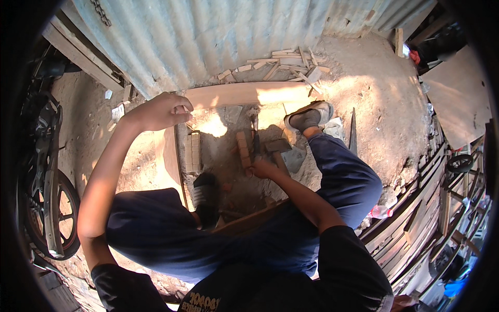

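left hand [167,111] hovers midair near edge of plank [249,95]

Your left hand [165,112] is curling its fingers, so whether it is holding anything is remaining unclear. Your right hand [263,169] is hiding most of its fingers. Your trousers [150,223] are covering part of the near plank [244,224]; the far corrugated sheet [223,39] is running out of view.

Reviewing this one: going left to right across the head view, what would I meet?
Spoked wheel → left hand → right hand → shoe on the right foot → plastic bottle → large tan board.
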`<state>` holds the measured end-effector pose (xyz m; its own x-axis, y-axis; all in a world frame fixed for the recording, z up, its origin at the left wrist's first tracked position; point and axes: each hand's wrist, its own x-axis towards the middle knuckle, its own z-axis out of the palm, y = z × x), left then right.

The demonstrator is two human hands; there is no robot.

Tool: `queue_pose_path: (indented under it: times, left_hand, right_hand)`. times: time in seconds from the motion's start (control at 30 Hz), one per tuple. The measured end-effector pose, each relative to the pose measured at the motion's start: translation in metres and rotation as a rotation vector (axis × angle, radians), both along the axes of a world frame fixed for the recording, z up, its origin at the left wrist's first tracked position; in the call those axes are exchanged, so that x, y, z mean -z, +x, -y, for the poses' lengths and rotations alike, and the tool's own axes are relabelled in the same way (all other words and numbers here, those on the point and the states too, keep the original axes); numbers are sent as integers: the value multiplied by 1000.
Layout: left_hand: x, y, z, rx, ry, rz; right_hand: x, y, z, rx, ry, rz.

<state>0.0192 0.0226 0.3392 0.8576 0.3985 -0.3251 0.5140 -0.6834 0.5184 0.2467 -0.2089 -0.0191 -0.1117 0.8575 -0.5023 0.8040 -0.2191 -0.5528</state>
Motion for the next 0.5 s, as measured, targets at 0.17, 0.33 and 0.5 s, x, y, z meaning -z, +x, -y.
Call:
queue_pose_path:
  times: [0.17, 0.33, 0.5]
  left_hand:
    - [4, 13, 3, -17, -14, -121]
    - [26, -2, 2, 11, -88, -162]
    - [88, 36, 7, 221, 45, -253]
  right_hand:
    - [20, 35, -7, -158, 168, 74]
    - [-53, 37, -41, 779, 523, -29]
    - [23, 120, -21, 744, 263, -111]
